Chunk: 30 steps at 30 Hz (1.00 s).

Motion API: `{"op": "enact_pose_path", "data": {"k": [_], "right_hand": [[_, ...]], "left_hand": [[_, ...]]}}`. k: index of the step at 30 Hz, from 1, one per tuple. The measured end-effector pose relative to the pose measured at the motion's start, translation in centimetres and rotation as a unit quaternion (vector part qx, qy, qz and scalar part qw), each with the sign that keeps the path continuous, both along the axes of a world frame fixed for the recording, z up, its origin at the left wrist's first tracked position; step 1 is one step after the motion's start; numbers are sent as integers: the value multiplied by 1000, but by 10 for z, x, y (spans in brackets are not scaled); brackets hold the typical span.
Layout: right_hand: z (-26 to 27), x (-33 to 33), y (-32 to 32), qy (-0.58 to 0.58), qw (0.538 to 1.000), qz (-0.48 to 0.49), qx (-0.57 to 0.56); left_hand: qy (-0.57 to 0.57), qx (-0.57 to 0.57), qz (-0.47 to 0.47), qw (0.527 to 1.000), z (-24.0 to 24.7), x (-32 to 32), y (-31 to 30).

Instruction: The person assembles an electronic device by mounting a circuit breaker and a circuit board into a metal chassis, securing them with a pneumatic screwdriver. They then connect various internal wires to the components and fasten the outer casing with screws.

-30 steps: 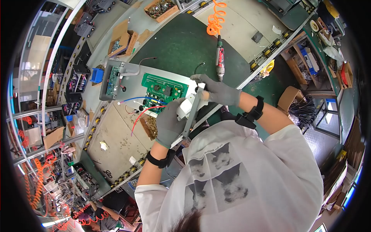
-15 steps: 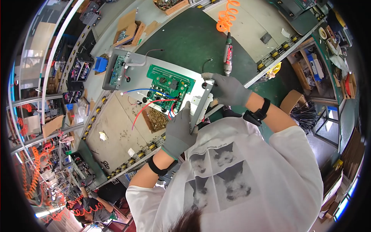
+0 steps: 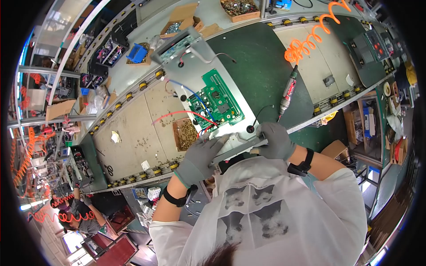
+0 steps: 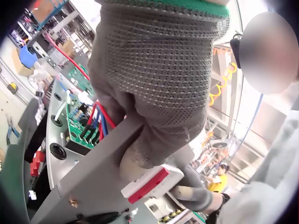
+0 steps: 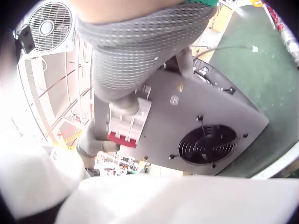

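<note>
A grey metal chassis [image 3: 179,73] lies angled across the bench, a green circuit board [image 3: 222,104] with red and blue wires inside it. Its near end panel [image 5: 163,107] carries a black fan [image 5: 208,143]. Against the panel's outer face sits a white circuit breaker [image 5: 128,123] with a red strip. My gloved left hand [image 3: 202,159] grips the panel's edge, fingers inside and thumb outside, close to the breaker's red end. The gloved right hand [image 3: 277,141] presses its thumb on the breaker and has fingers over the panel's top edge. The breaker is hidden in the head view.
A power screwdriver [image 3: 288,93] on a coiled orange hose [image 3: 306,44] lies over the green mat [image 3: 262,62], right of the chassis. Left of the chassis are a box of brass-coloured screws [image 3: 186,135] and a blue bin [image 3: 136,53]. Rollers [image 3: 128,94] line the bench.
The chassis appears turned and shifted right as the head view moves. The white breaker, visible between my hands a second ago, is now at the panel's outer face. Both hands stay at the panel.
</note>
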State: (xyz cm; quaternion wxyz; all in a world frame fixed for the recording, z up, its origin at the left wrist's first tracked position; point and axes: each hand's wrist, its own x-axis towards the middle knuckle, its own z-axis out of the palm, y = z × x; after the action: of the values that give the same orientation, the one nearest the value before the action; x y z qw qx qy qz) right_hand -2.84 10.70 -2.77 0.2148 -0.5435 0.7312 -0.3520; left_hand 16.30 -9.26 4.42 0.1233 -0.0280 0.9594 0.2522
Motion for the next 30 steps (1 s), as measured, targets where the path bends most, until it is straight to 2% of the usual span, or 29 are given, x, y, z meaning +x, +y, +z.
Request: {"op": "enact_pose_path", "data": {"k": [1, 3, 5, 6, 7, 8, 10, 11, 13, 14, 15, 17, 18, 19, 20, 21, 23, 24, 25, 26, 30], "right_hand": [[2, -6, -4, 1, 1000, 10, 2], [1, -24, -11, -195, 971, 116, -70], [-19, -42, -10, -214, 966, 129, -60], [-39, -52, -9, -337, 936, -31, 101], [-49, -60, -13, -432, 844, -190, 256], [-53, -67, -17, -426, 847, -182, 262], [-54, -73, -31, -542, 711, -219, 390], [-57, -71, -39, -535, 716, -215, 393], [-64, -65, -50, -598, 723, -304, 166], [-65, -68, -57, -573, 747, -311, 130], [-57, -67, -64, -569, 751, -308, 131], [-25, -60, -82, -509, 832, -215, 55], [-5, -54, -89, -505, 834, -215, 54], [18, -46, -96, -541, 827, -150, 33], [35, -39, -102, -574, 815, -83, 13], [44, -35, -105, -570, 817, -84, 12], [59, -27, -109, -422, 903, -15, 85], [74, -19, -113, -374, 923, 9, 91], [78, -15, -114, -371, 924, 8, 92], [80, -12, -114, -359, 927, 27, 109], [67, -14, -112, -359, 918, 47, 163]], "left_hand": [[1, 2, 10, 1000, 2, 0, -8], [-9, 42, 3, 999, 9, 0, -21], [15, 56, 27, 998, 4, 5, -22], [13, 74, 29, 997, 5, 5, -24], [11, 91, 34, 995, 6, 5, -25], [16, 93, 44, 995, 5, 7, -24], [23, 40, 23, 999, 4, 6, -22], [29, 39, 32, 998, 4, 7, -19], [21, 5, 88, 996, 4, 9, -12], [48, -16, 76, 996, 10, 10, -13], [54, -16, 81, 995, 17, 10, -16], [141, 107, 107, 978, 28, 5, -24], [199, 103, 146, 964, 26, 0, -28], [203, 103, 144, 963, 22, -5, -33], [224, 167, 193, 940, 18, -10, -40], [243, 231, 241, 911, 14, -15, -44], [269, 201, 269, 903, 10, -26, -45], [230, 245, 281, 899, 10, -29, -46], [189, 289, 291, 892, 9, -31, -46], [218, 312, 284, 880, 4, -34, -44], [209, 299, 257, 895, -8, -35, -44]]}}
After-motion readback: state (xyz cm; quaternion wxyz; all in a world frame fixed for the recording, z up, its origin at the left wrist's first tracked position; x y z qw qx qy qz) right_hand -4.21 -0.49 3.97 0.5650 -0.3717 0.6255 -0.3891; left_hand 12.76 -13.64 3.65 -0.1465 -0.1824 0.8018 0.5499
